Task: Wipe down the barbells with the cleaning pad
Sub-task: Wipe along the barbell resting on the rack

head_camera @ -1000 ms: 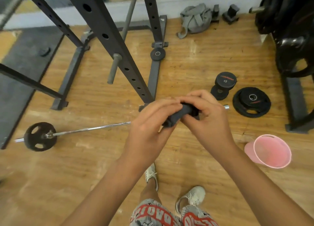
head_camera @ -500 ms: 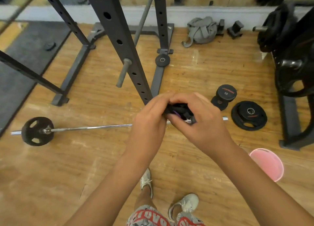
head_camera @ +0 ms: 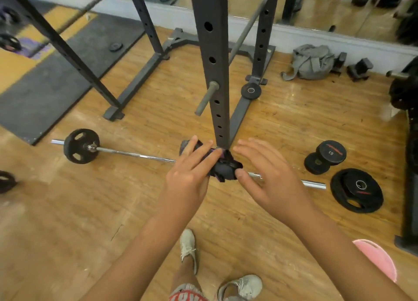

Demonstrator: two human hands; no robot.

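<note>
Gripping crumpled black-purple cloth cleaning pad [head_camera: 222, 168], left hand [head_camera: 187, 176] prob. pinches it (thumb hidden); right hand [head_camera: 269, 176] spread, thumb touching. Chrome steel barbell [head_camera: 135, 155] lies on wooden floor [head_camera: 67, 210] beneath: flatten pad, then wrap it round firmly.

I've got the barbell [head_camera: 135, 156] lying across mid-frame on the floor [head_camera: 67, 210], the cleaning pad [head_camera: 222, 169] at centre, before the rack upright [head_camera: 212, 63]. Dumbbell [head_camera: 325, 157] and loose plate [head_camera: 356, 189] at right, bag [head_camera: 312, 62] upper right, bucket [head_camera: 377, 257] lower right.

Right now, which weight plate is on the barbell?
The upright plate at the left end of the barbell; the flat plate beside the dumbbell lies loose.
</note>
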